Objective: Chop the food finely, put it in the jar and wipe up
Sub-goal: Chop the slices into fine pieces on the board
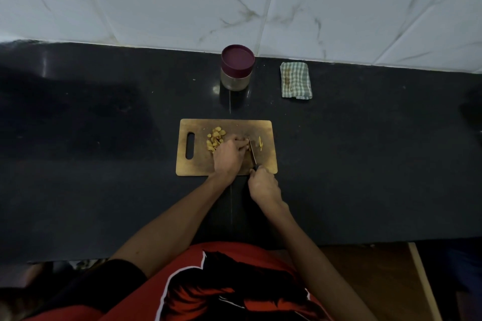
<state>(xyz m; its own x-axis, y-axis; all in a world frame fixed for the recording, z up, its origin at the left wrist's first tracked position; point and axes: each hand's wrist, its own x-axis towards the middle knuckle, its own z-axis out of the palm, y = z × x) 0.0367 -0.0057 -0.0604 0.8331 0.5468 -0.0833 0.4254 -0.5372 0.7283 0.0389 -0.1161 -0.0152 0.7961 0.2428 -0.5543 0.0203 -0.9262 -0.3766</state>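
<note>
A wooden cutting board (263, 161) with a handle slot lies on the black counter. A pile of yellow food slices (215, 138) sits on its left half, and a few thin cut strips (260, 143) lie to the right of the blade. My left hand (229, 155) pins down a piece of food under its fingertips; the piece itself is mostly hidden. My right hand (263, 185) grips the handle of a knife (252, 154), blade down on the board beside my left fingers. A jar (237, 68) with a maroon lid stands closed behind the board.
A folded green-checked cloth (296, 80) lies right of the jar, near the tiled wall (234, 0). The black counter (104, 138) stretches wide on both sides. Its front edge runs just before my red shirt.
</note>
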